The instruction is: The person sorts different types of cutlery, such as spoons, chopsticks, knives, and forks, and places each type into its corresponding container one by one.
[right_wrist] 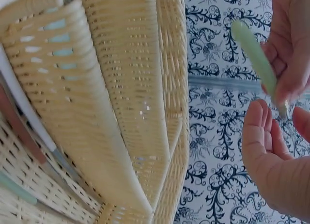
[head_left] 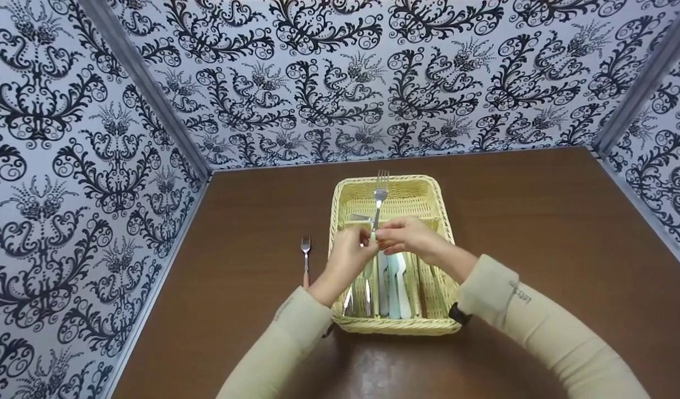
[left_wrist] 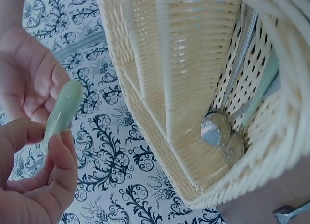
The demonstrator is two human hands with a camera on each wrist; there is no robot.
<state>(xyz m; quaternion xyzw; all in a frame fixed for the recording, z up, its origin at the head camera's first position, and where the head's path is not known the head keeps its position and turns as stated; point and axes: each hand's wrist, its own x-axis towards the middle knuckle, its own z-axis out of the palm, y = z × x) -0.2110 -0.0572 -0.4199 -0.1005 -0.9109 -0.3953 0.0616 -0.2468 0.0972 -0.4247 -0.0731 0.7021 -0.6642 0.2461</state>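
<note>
A fork (head_left: 379,195) with a pale green handle (left_wrist: 65,105) is held up over the wicker basket (head_left: 398,328), its tines pointing away from me. My left hand (head_left: 348,254) pinches the handle between thumb and fingers. Close beside it, my right hand (head_left: 414,238) has loosely bent fingers around the fork's neck. In the right wrist view, a gap shows between the right thumb and fingers (right_wrist: 259,132), with no clear grip on the metal. Spoons (left_wrist: 215,128) lie in the basket's left compartment, and light-handled cutlery (head_left: 394,288) fills the middle one.
On the brown table (head_left: 251,332), left of the basket, lies another fork (head_left: 306,252) with a pinkish handle. More handles, one of them brown (right_wrist: 22,122), lie in the basket's right compartment. Patterned panels (head_left: 328,83) stand behind and at both sides.
</note>
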